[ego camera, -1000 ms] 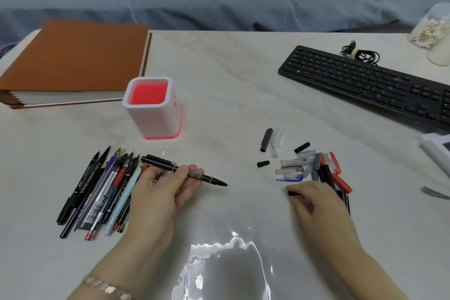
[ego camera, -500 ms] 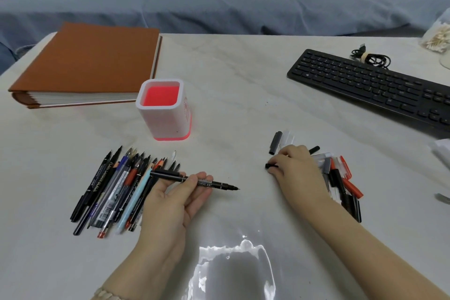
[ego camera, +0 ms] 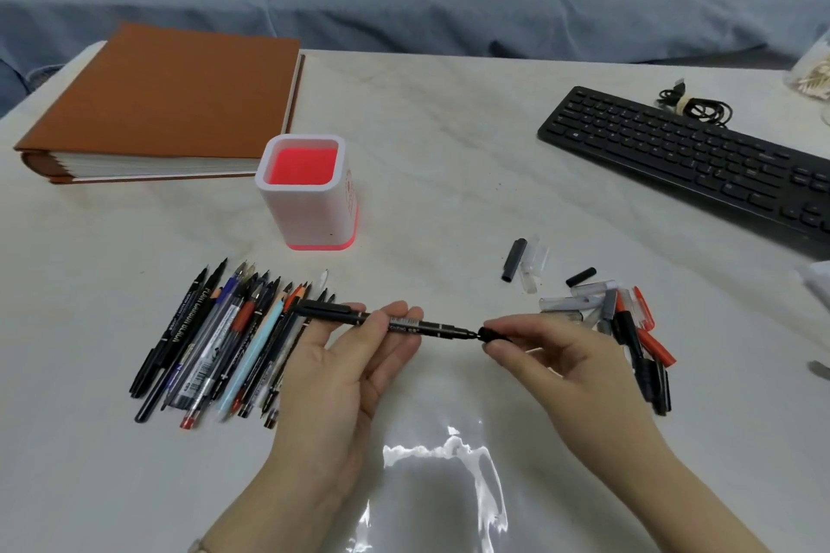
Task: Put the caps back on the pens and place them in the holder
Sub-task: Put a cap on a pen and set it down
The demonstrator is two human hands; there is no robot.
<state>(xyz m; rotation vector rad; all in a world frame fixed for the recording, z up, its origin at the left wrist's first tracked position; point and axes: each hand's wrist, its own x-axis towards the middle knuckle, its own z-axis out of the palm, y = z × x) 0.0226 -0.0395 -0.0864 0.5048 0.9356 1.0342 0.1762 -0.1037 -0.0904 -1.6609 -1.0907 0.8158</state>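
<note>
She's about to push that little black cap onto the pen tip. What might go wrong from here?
The small black cap, pinched in the right hand, sits right at the tip of the black pen held by the left hand. If it meets the tip off-line, ink may mark her fingers. It may also be the wrong cap: the cap pile holds several similar ones. The pen holder is narrow, so a careless drop could tip it.

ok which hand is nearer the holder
Left. The left hand sits just in front of the holder, gripping the black pen. The right hand is farther off to the holder's right, pinching a small black cap at the pen's tip.
</note>
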